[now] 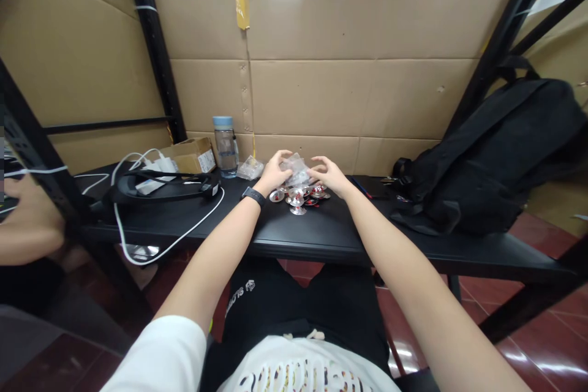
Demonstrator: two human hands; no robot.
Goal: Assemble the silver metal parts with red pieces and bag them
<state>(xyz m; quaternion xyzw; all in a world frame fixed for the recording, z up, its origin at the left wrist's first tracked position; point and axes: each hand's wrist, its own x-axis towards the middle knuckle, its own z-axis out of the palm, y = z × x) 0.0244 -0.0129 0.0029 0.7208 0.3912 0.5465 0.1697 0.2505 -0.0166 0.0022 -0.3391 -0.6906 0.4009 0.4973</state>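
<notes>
A crumpled clear plastic bag (297, 168) is up between my two hands, just above the shelf top. My left hand (274, 173), with a dark band on its wrist, grips the bag's left side between thumb and fingers. On the other side, my right hand (331, 176) has its thumb and curled fingers at the bag's right edge. Below the bag lies a pile of small shiny silver pieces (297, 199) with round, flared ends and red parts. Their exact kind is too small to make out. The bag and fingers hide the back of the pile.
Left of the pile are another clear plastic bag (250, 168), a blue-lidded water bottle (225, 150), a cardboard box (195, 156) and a black headset-like device (165, 187) with white cables. A black backpack (487, 153) stands right. Cardboard walls the back; another person's arm (32, 220) shows far left.
</notes>
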